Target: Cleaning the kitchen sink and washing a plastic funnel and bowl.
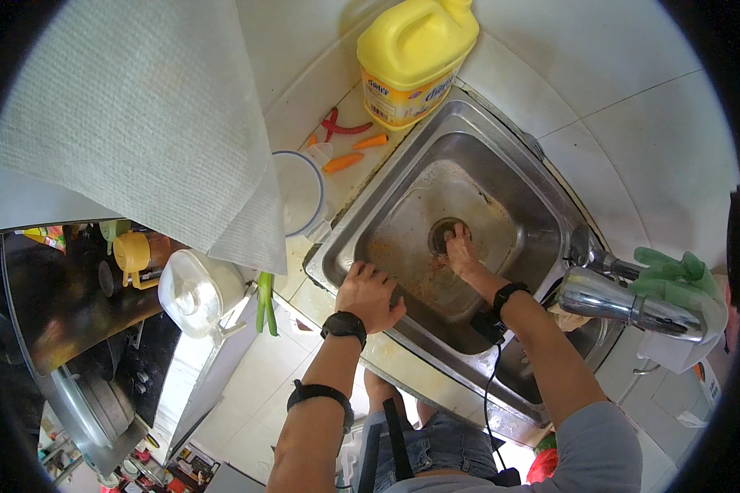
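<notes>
Below me is a stainless steel sink basin [401, 203] with brownish residue on its floor. My right hand [462, 249] reaches down into it, fingertips at the round drain [442, 229]; whether they grip anything there is hidden. On the basin's near left rim rests my left hand [370, 296], fingers spread over the edge and nothing in it. Both wrists wear black straps. A small black device [488, 326] hangs at the right wrist, its cable [487, 394] running down past the counter.
A yellow jug [416, 61] stands behind the sink. Left of it lie red chilies [345, 127], carrot pieces [343, 162] and a clear container [299, 194]. Paper towel [142, 123] hangs at upper left. Green stalks [265, 305] overhang the counter. A chrome faucet [629, 305] juts in from the right.
</notes>
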Tool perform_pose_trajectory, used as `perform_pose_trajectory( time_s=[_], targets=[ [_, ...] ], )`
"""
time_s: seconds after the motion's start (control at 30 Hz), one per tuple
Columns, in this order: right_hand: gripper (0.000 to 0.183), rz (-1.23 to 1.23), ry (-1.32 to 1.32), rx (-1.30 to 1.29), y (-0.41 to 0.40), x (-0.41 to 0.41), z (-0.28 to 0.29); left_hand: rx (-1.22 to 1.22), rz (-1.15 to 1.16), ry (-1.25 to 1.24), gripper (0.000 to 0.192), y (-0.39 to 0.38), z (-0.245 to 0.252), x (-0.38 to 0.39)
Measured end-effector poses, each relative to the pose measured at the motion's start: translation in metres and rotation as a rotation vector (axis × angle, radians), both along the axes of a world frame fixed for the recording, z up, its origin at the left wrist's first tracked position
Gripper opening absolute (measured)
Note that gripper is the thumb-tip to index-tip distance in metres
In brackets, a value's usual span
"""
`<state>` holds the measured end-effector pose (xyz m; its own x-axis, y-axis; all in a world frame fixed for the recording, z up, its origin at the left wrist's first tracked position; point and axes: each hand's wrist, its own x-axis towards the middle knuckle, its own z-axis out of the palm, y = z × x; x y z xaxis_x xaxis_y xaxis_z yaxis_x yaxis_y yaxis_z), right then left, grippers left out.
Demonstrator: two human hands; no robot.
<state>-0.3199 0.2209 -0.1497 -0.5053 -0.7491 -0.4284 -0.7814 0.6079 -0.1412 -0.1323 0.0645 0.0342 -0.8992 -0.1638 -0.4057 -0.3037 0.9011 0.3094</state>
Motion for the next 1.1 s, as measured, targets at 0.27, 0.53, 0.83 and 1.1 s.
perform_pose_trajectory(
  time_s=[0.27,0.53,0.83,1.1],
  targets=[
    [0.07,-0.034,-0.047,0.073,-0.005,0.002,0.003,-0.003,-0.018,-0.046,0.039,-0.001,0.001,0.001],
    [0.064,0.025,-0.011,0.096,-0.005,0.0,0.01,-0.009,-0.014,-0.02,0.039,0.0,-0.001,0.0],
    [0.066,0.017,-0.026,0.124,-0.007,0.002,0.002,-0.013,-0.004,0.003,0.038,-0.001,-0.004,0.005],
    [0.068,0.062,0.042,-0.001,-0.002,0.003,0.0,0.011,-0.002,0.036,0.037,-0.002,-0.005,0.005]
  ],
)
